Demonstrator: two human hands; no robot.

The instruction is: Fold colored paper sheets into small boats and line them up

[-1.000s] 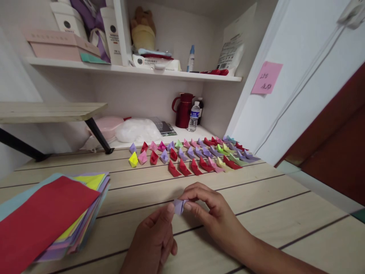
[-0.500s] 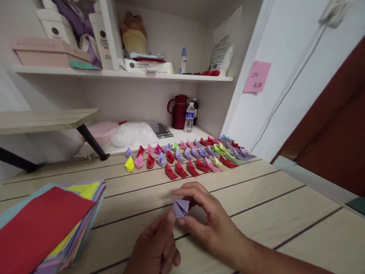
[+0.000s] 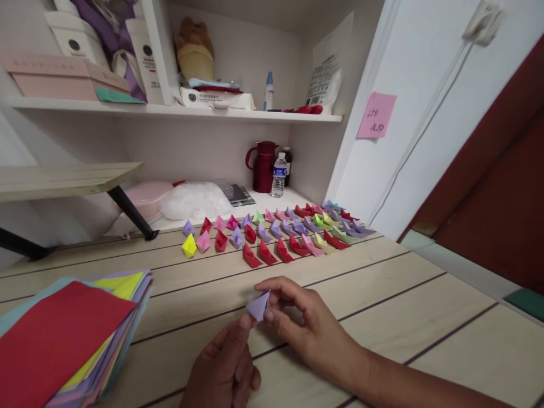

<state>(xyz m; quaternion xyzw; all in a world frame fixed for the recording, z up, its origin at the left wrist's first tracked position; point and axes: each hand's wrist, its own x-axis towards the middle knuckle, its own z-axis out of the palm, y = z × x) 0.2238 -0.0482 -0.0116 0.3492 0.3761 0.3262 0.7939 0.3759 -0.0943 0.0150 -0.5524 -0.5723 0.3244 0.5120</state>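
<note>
Between my two hands is a small folded piece of lilac paper [image 3: 258, 306], held just above the wooden table. My left hand [image 3: 227, 357] pinches its lower corner between thumb and index finger, the other fingers curled in. My right hand [image 3: 304, 323] grips the paper's right side, thumb below and index finger arched over the top. Beyond my hands stand rows of folded paper boats in red, lilac, pink, yellow and green, among them a red paper boat [image 3: 251, 256] and a yellow folded paper piece [image 3: 189, 246].
A stack of coloured paper sheets [image 3: 63, 334] with red on top lies at the left. Behind the boats are a plastic bag [image 3: 195, 201], a dark red jug [image 3: 264, 170] and a water bottle [image 3: 279, 177]. A small raised wooden stand [image 3: 68, 178] is at the far left.
The lilac paper has turned, so a flat triangular face shows instead of its creased, open side. My right thumb and fingers have closed in on it. The view has shifted slightly.
</note>
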